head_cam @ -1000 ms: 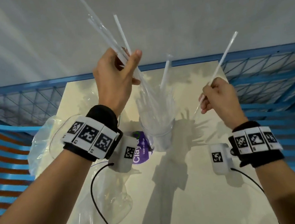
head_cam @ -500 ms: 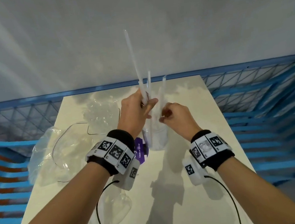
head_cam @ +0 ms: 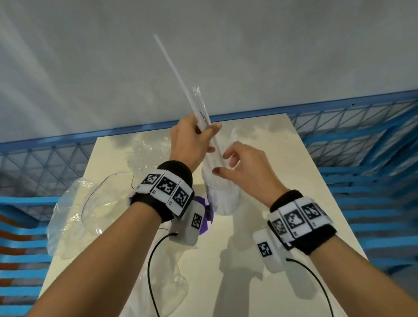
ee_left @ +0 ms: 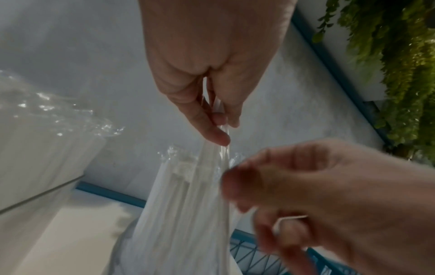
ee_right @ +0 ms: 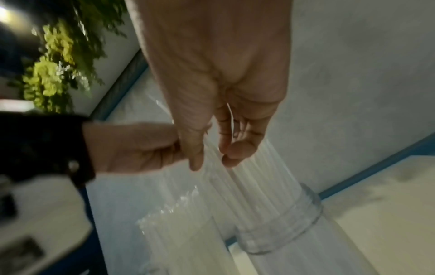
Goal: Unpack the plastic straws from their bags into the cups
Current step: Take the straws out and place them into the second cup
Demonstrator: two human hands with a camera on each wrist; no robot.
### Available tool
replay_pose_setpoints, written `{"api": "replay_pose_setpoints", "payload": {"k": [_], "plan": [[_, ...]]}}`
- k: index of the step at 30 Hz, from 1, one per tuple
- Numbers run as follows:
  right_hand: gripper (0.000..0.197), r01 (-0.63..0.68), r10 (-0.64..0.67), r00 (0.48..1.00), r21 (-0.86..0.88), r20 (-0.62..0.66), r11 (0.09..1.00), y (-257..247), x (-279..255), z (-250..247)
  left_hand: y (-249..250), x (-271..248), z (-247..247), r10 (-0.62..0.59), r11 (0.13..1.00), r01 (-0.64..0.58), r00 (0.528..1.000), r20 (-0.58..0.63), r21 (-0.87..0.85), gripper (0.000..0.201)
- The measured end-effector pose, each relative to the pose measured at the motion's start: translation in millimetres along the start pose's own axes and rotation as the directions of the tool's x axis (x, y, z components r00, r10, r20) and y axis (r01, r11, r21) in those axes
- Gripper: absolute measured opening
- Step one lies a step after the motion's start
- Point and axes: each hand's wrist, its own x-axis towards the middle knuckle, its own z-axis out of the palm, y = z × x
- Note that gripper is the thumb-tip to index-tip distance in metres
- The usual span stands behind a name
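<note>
A clear cup packed with white straws stands on the table; in the right wrist view the cup shows its ribbed rim. My left hand is above the cup and grips a few straws in clear sleeves, which point up and away. The left wrist view shows the left hand pinching them between thumb and fingers. My right hand hovers just right of those straws with its fingers loosely spread. In its own view the right hand is close over the cup's straws.
Crumpled clear plastic bags lie on the left half of the table, another bag nearer me. A purple label sits beside the cup. A blue metal railing surrounds the table, with a grey wall beyond.
A second ago my right hand held a single straw off to the right; it came to the cup and now holds none. My left hand lowered its straws toward the cup.
</note>
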Motion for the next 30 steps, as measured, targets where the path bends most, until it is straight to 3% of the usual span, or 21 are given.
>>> {"api": "replay_pose_setpoints", "payload": {"k": [3, 7, 9, 12, 14, 16, 18, 21, 23, 26, 28, 30], "plan": [[0.007, 0.038, -0.038, 0.999, 0.028, 0.007, 0.999, -3, 15, 6, 9, 4, -3, 0.004, 1.0, -0.004, 1.0, 0.022, -0.005, 0.032], [0.007, 0.064, -0.055, 0.993, 0.085, -0.1, 0.994, -1, 20, 7, 18, 10, -7, 0.019, 0.999, -0.016, 0.998, 0.06, -0.047, 0.029], [0.007, 0.022, -0.017, 0.997, 0.076, -0.069, 0.997, 2, 18, 13, 16, 10, -4, 0.009, 0.999, -0.005, 0.995, 0.097, -0.034, 0.029], [0.028, -0.096, 0.093, 0.995, 0.115, 0.03, 0.989, 6, 12, 10, 4, 8, 1, -0.053, 0.999, 0.053, 0.99, 0.129, 0.005, 0.027], [0.042, -0.121, 0.13, 0.991, 0.181, -0.036, 0.976, 5, 7, -8, -6, 5, 6, -0.088, 0.996, 0.082, 0.985, 0.147, 0.047, 0.025], [0.045, -0.037, 0.068, 0.982, 0.173, -0.177, 0.984, -1, 6, -31, -13, -1, 10, -0.084, 0.981, 0.053, 0.983, 0.161, 0.188, 0.024], [0.053, 0.117, -0.081, 0.964, 0.13, -0.254, 0.985, -13, 12, -50, -17, -5, 14, -0.074, 0.933, 0.01, 0.983, 0.166, 0.359, 0.03], [0.067, 0.392, -0.378, 0.901, 0.024, -0.214, 0.92, -36, 35, -60, -11, -6, 13, -0.107, 0.913, 0.019, 0.975, 0.194, 0.407, 0.055], [0.068, 0.496, -0.499, 0.852, -0.063, -0.159, 0.866, -45, 55, -54, -3, -8, 7, -0.112, 0.918, 0.018, 0.971, 0.214, 0.397, 0.078], [0.046, 0.478, -0.479, 0.878, -0.077, -0.003, 0.875, -39, 78, -39, 4, -19, -18, -0.151, 0.923, 0.068, 0.969, 0.194, 0.379, 0.089], [0.032, 0.424, -0.41, 0.904, -0.139, 0.117, 0.895, -25, 80, -30, 0, -33, -45, -0.162, 0.912, 0.078, 0.97, 0.179, 0.403, 0.077], [0.031, 0.399, -0.391, 0.917, -0.178, 0.078, 0.9, -15, 78, -27, -7, -48, -76, -0.155, 0.907, 0.059, 0.967, 0.201, 0.417, 0.056]]}}
